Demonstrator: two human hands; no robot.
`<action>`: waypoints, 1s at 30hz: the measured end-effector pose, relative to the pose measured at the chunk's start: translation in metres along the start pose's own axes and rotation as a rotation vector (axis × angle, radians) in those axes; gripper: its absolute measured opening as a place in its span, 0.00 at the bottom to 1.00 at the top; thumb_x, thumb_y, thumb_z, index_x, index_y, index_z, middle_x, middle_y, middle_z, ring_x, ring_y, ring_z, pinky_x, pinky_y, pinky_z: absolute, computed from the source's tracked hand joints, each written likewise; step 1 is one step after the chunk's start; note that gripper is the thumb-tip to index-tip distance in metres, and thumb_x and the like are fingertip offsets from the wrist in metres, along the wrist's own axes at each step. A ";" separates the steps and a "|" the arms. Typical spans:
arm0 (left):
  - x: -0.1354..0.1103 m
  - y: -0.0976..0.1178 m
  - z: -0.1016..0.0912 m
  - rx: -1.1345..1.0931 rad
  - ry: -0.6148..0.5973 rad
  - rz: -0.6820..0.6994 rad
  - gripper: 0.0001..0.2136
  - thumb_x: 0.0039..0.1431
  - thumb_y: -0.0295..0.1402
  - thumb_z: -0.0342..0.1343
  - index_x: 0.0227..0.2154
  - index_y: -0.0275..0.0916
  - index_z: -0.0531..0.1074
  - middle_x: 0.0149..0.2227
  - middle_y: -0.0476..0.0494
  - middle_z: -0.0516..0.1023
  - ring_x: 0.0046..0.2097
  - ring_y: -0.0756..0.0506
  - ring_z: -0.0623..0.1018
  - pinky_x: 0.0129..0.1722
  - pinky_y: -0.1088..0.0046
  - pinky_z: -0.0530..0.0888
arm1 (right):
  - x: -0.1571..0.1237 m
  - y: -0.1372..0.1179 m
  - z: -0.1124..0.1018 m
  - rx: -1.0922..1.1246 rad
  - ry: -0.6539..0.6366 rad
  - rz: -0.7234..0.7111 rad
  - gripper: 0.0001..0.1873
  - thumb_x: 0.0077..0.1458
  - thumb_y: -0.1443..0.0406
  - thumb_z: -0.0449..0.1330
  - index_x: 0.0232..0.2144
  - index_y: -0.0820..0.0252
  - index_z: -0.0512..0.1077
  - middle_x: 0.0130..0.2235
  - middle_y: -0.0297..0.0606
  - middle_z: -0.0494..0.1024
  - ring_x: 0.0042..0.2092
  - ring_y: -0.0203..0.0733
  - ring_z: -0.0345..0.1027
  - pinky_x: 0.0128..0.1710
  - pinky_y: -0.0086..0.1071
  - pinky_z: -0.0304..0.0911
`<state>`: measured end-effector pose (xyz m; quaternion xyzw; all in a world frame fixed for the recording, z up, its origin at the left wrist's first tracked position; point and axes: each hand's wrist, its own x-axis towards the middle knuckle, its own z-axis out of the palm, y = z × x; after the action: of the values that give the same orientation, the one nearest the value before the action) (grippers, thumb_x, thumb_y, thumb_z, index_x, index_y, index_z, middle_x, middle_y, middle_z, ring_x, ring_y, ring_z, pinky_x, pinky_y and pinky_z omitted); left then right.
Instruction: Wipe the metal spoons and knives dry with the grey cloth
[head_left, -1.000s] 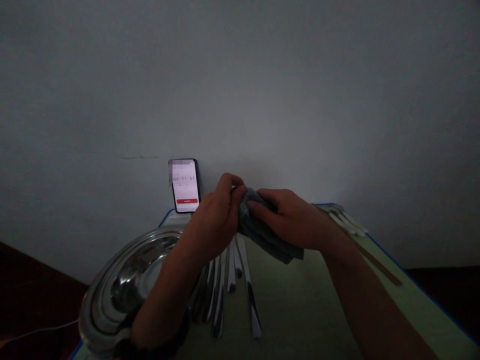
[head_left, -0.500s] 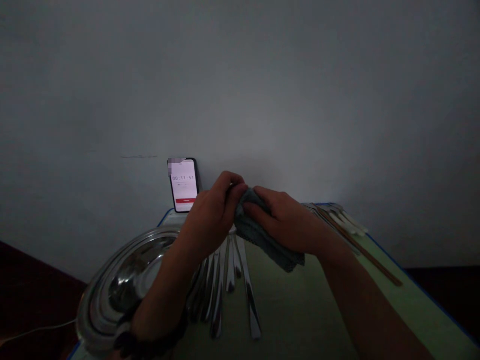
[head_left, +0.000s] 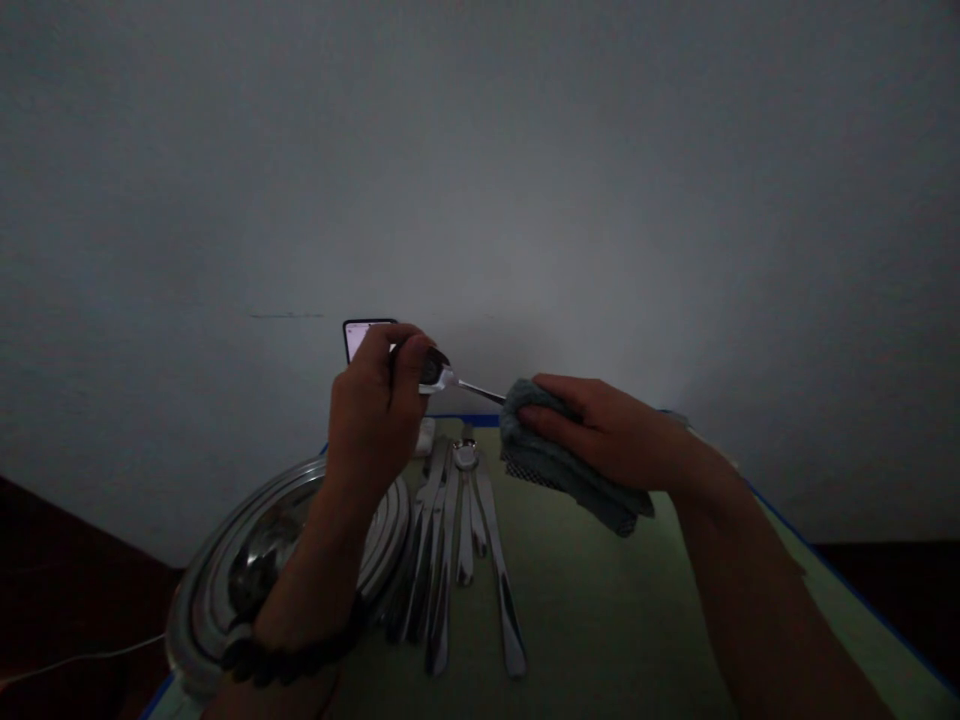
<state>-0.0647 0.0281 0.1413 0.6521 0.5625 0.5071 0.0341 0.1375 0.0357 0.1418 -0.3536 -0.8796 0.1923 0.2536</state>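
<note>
My left hand is closed on the head of a small metal spoon, held above the table. The spoon's thin handle runs to the right into a folded grey cloth. My right hand is wrapped round that cloth and pinches the handle's end through it. Below the hands, several pieces of metal cutlery lie side by side on the pale green table.
A large oval steel platter sits at the table's left edge. A lit phone leans against the white wall behind my left hand. A white cable trails off at the lower left. The room is dim.
My hands have drawn apart. The left hand moved left and up with the spoon, baring its handle, which slid out of the cloth. The right hand shifted a little right with the cloth.
</note>
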 end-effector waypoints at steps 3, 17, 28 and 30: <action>0.000 -0.003 -0.002 -0.031 -0.003 -0.018 0.10 0.61 0.41 0.43 0.35 0.42 0.64 0.30 0.50 0.76 0.20 0.52 0.71 0.21 0.77 0.69 | -0.004 0.005 -0.005 0.010 -0.067 0.030 0.14 0.59 0.57 0.46 0.30 0.60 0.65 0.29 0.33 0.70 0.31 0.35 0.61 0.31 0.29 0.54; -0.016 0.016 0.030 0.057 -0.353 0.232 0.11 0.64 0.36 0.39 0.38 0.39 0.64 0.23 0.52 0.71 0.24 0.50 0.71 0.24 0.76 0.64 | 0.008 0.003 0.012 -0.044 0.061 0.054 0.12 0.57 0.61 0.48 0.27 0.61 0.66 0.28 0.34 0.70 0.29 0.34 0.60 0.30 0.29 0.52; 0.004 -0.004 0.004 -0.068 -0.032 0.030 0.08 0.60 0.37 0.47 0.30 0.40 0.66 0.26 0.50 0.71 0.23 0.52 0.69 0.21 0.79 0.66 | 0.006 -0.004 0.012 0.028 -0.057 0.007 0.12 0.59 0.60 0.47 0.30 0.60 0.66 0.31 0.35 0.72 0.32 0.35 0.62 0.33 0.30 0.55; 0.005 -0.007 0.001 -0.162 -0.009 -0.025 0.08 0.60 0.37 0.47 0.29 0.41 0.66 0.24 0.51 0.69 0.20 0.53 0.66 0.18 0.80 0.65 | 0.003 0.001 0.007 0.024 -0.084 0.027 0.13 0.59 0.59 0.47 0.31 0.60 0.66 0.32 0.36 0.72 0.33 0.36 0.63 0.33 0.30 0.55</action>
<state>-0.0694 0.0353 0.1394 0.6423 0.5276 0.5476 0.0958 0.1318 0.0373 0.1364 -0.3538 -0.8823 0.2211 0.2180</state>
